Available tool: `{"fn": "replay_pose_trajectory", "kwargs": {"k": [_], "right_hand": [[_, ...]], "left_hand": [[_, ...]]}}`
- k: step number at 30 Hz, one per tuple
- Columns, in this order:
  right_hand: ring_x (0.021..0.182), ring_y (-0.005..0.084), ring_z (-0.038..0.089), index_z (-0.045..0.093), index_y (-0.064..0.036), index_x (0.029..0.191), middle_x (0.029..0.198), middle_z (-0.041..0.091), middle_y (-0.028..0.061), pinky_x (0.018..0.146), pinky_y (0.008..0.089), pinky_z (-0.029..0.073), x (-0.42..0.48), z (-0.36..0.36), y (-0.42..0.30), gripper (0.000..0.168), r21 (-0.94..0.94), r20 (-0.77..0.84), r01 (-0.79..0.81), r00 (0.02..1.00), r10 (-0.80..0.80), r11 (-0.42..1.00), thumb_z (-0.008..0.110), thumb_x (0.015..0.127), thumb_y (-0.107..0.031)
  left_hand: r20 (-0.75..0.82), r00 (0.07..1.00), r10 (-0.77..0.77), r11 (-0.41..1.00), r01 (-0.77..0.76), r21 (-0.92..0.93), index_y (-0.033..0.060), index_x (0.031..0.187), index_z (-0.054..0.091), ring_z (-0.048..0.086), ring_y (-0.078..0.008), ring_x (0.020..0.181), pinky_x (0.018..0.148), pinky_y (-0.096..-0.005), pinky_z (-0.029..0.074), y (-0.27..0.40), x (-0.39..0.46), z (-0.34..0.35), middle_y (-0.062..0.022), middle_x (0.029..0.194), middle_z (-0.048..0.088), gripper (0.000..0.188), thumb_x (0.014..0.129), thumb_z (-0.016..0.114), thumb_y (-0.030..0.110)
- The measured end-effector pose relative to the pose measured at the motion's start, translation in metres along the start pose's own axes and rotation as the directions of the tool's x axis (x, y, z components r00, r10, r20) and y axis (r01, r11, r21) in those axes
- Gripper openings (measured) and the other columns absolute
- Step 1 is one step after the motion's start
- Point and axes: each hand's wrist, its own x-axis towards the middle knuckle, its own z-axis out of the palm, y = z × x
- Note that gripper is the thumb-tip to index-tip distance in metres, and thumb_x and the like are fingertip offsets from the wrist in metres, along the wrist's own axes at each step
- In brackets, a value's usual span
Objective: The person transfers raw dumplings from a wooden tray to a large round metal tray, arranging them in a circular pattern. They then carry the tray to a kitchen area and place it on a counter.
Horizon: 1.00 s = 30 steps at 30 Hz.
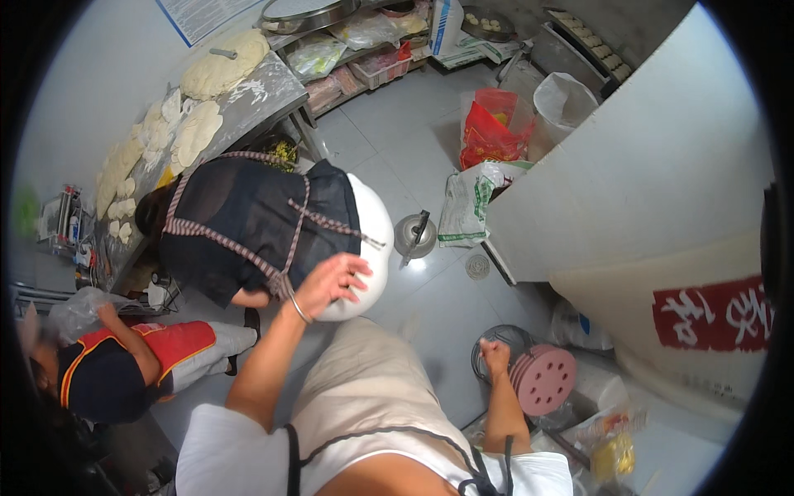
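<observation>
My left hand (pixel 335 282), with a metal bangle at the wrist, is raised with its fingers apart and holds nothing. It appears close to the white lower clothing of a bent-over person (pixel 257 223) in a dark top with striped straps; whether it touches them cannot be seen. My right hand (pixel 495 356) hangs low on the other side, its fingers curled in and nothing visible in it. Beside it in the picture are a round wire stand (pixel 505 338) and a stack of pink plastic stools (pixel 546 380). A beige apron (pixel 372 397) covers my front.
Dough pieces (pixel 197 133) and a large dough mass (pixel 226 65) lie on a floured worktable (pixel 257 93). Another person (pixel 118 366) in a red apron handles a clear plastic bag. A metal kettle (pixel 414 237), a red bag (pixel 493 136) and a sack (pixel 468 204) stand on the floor.
</observation>
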Motion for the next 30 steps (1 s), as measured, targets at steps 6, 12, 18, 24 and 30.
{"fn": "replay_pose_trajectory", "kwargs": {"k": [6,12,18,24,30], "right_hand": [[0.061,0.0125,0.058,0.064,-0.003,0.073,0.066,0.063,0.0062,0.057,0.0286,0.047,0.164,0.066,-0.061,0.027,0.037,0.217,0.005,0.976,-0.012,0.999,0.06,0.091,-0.024],[0.08,0.0152,0.061,0.064,0.001,0.099,0.09,0.067,0.008,0.068,0.0275,0.048,0.316,0.239,-0.055,0.024,0.265,0.332,-0.268,0.927,0.173,0.926,0.065,0.087,-0.021],[0.085,0.0245,0.063,0.06,0.005,0.102,0.09,0.064,0.0135,0.074,0.0375,0.048,0.409,0.399,-0.049,0.041,0.253,0.129,-0.184,0.979,0.156,0.95,0.072,0.08,-0.026],[0.074,0.0248,0.062,0.06,0.004,0.088,0.074,0.062,0.0108,0.068,0.04,0.047,0.45,0.441,-0.041,0.039,0.479,0.221,-0.368,0.929,0.296,0.797,0.068,0.083,-0.033],[0.07,0.0239,0.061,0.061,0.004,0.081,0.071,0.061,0.0134,0.065,0.0408,0.045,0.421,0.393,-0.01,0.046,0.158,0.151,-0.156,0.98,0.132,0.975,0.065,0.084,-0.042]], "left_hand": [[-0.07,0.97,-0.233,0.912,0.243,0.331,0.0052,0.118,0.055,0.059,-0.0132,0.095,0.08,-0.0303,0.051,-0.118,0.041,0.046,-0.0076,0.117,0.059,0.025,0.098,0.052,0.019],[-0.37,0.9,-0.231,0.79,0.395,0.469,0.0055,0.114,0.058,0.06,-0.013,0.091,0.08,-0.0288,0.049,-0.217,0.052,0.012,-0.0064,0.105,0.063,0.022,0.096,0.054,0.017],[-0.63,0.704,-0.329,0.64,0.656,0.399,0.0035,0.11,0.061,0.061,-0.0162,0.089,0.082,-0.0311,0.05,-0.276,0.034,-0.029,-0.0073,0.1,0.064,0.021,0.094,0.057,0.016],[-0.529,0.814,-0.241,0.684,0.529,0.502,0.0033,0.108,0.062,0.061,-0.0152,0.089,0.082,-0.0303,0.049,-0.291,0.05,-0.028,-0.0071,0.098,0.064,0.019,0.093,0.058,0.015],[-0.417,0.89,-0.182,0.719,0.41,0.561,0.0031,0.105,0.063,0.061,-0.0142,0.09,0.082,-0.0295,0.049,-0.282,0.045,-0.014,-0.0069,0.097,0.064,0.016,0.093,0.058,0.013]]}}
